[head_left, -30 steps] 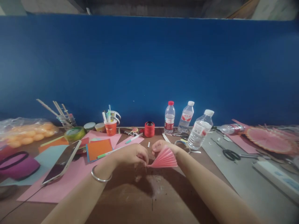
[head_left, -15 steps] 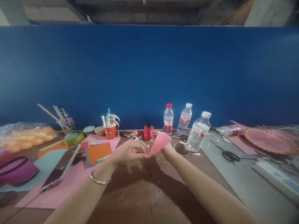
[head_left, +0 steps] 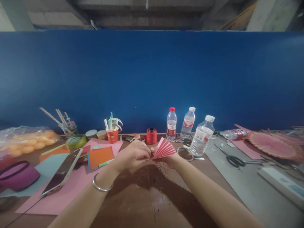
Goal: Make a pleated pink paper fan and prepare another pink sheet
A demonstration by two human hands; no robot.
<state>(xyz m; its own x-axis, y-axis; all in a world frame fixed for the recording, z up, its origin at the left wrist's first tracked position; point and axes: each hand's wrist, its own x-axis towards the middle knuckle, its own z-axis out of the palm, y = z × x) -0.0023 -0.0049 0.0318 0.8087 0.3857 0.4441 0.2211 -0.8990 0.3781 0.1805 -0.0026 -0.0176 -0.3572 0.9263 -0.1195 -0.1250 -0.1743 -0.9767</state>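
Observation:
A pleated pink paper fan (head_left: 165, 148) spreads over my right hand (head_left: 169, 161), its folds opening toward the right. My right hand is closed around the fan from beneath, with most of its fingers hidden by the paper. At the fan's narrow left end, my left hand (head_left: 136, 154) pinches with curled fingers, close against the right fingertips. A ring and a silver bracelet (head_left: 102, 185) are on the left hand and wrist. Just behind the hands stands a spool of red thread (head_left: 151, 136).
Bottles (head_left: 171, 123) stand at the back. Scissors (head_left: 234, 159) and a power strip (head_left: 282, 183) lie on the right. To the left are a phone (head_left: 62, 172), orange paper (head_left: 101, 157), a paper cup of pens (head_left: 112, 136) and a bag of orange balls (head_left: 29, 142).
The fan has turned and lowered, so its pleats now face me and fan out to the right. My left hand has moved slightly, staying at the narrow end.

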